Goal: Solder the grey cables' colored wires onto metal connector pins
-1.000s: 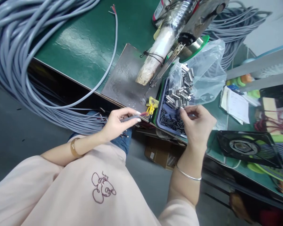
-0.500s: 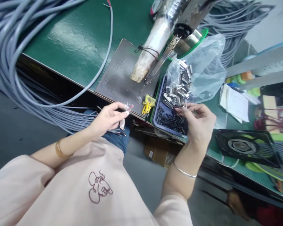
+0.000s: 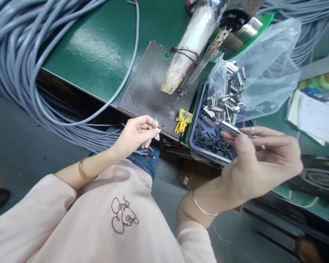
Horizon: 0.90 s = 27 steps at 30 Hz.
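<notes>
My left hand (image 3: 139, 136) is closed in a pinch at the front edge of the bench, on a cable end whose thin coloured wires (image 3: 161, 126) fan out past the fingertips. White wrapping shows at the fingers. My right hand (image 3: 252, 164) grips a metal D-sub connector (image 3: 229, 128) between thumb and fingers, its pin row facing up. Below and left of it stands a blue tray (image 3: 191, 140) with small black tubing pieces (image 3: 212, 140) and a heap of similar loose connectors (image 3: 231, 96), partly in a clear plastic bag (image 3: 274, 76).
A soldering iron (image 3: 197, 65) beside a wrapped white tube (image 3: 181, 54) points down over a dark board (image 3: 142, 84). A solder spool (image 3: 248, 34), yellow clips (image 3: 183, 120) and papers (image 3: 315, 113) lie around. Grey cable coils (image 3: 19, 54) fill the left.
My right hand has risen from the tray toward the camera and to the right, with a connector in its fingers. The left hand's wires now show more clearly. The view has shifted slightly.
</notes>
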Tool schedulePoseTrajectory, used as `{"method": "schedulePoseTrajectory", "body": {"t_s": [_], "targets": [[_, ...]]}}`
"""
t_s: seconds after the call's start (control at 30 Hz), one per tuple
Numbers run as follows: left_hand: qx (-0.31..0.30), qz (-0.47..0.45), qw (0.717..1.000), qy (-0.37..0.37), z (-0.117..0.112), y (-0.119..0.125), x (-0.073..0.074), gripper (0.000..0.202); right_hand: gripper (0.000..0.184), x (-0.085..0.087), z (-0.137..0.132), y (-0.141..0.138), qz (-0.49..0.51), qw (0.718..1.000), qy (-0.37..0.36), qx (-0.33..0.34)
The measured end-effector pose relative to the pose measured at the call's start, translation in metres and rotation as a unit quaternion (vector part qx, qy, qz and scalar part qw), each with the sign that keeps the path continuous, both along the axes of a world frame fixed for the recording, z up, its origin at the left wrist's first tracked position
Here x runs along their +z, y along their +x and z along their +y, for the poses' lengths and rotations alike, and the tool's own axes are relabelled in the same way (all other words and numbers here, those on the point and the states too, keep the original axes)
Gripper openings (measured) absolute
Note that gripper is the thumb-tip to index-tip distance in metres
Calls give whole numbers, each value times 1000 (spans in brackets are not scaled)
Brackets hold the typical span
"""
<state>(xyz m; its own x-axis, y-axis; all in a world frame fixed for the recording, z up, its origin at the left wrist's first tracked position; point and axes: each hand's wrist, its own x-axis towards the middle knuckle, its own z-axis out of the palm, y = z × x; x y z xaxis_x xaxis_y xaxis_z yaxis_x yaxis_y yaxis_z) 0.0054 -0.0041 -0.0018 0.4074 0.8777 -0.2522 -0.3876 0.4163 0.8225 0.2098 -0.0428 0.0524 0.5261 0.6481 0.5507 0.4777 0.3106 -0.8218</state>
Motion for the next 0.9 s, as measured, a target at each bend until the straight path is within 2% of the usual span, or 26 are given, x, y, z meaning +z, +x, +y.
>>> {"method": "schedulePoseTrajectory", "body": {"t_s": [0.13, 0.27, 0.33, 0.5, 0.6, 0.67, 0.73, 0.8, 0.9], "targets": [[-13, 7, 1000, 7, 0, 1, 1, 29, 25, -9, -9, -24, 7, 999, -42, 34], [-38, 11, 999, 1, -2, 0, 1, 30, 12, -21, -11, -42, -65, 997, -33, -31], [-49, 15, 999, -6, -2, 0, 2, 30, 6, -25, -12, -45, -107, 993, -27, -42], [-66, 29, 997, 5, -3, 1, 2, 27, 4, -28, -17, -44, -141, 985, -90, 43], [-49, 52, 996, 45, -4, 2, 1, 21, 5, -30, -18, -47, -127, 977, -135, 104], [-31, 79, 993, 76, -5, 3, 0, 18, 3, -31, -18, -49, -119, 976, -143, 109], [-18, 104, 990, 99, -6, 3, -2, 16, 4, -32, -16, -49, -110, 983, -129, 74], [-7, 111, 988, 108, -6, 4, -3, 16, 7, -31, -14, -45, -95, 991, -95, 7], [-4, 98, 991, 89, -4, 4, -4, 19, 10, -28, -12, -33, -106, 989, -59, -89]]}}
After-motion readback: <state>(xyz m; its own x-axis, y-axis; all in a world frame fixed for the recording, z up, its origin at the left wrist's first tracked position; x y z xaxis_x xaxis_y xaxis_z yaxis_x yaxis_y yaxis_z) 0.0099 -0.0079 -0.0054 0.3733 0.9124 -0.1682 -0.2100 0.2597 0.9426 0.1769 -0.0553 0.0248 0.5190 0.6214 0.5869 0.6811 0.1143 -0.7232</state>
